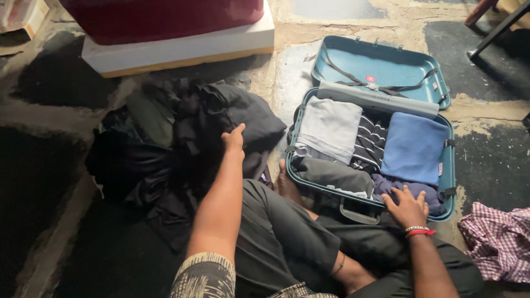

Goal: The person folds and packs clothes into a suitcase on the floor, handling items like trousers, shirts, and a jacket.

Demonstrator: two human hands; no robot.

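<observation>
Beside the open suitcase (pixel 445 165), left hand (pixel 234 140) grips dark clothes (pixel 165 143) (right hand (pixel 407 207) spread on folded clothes (pixel 406 186))

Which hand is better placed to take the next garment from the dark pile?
Left. The left hand already rests on the dark clothes pile; the right hand lies flat on purple cloth in the suitcase.

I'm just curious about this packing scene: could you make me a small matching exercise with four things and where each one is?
Things:
1. left hand
2. right hand
3. blue folded garment
4. checked cloth

Places:
A. on the floor right of the suitcase
B. on the pile of dark clothes
C. on the purple garment at the case's near edge
D. packed in the case's right side

Pairs: 1-B, 2-C, 3-D, 4-A
</observation>
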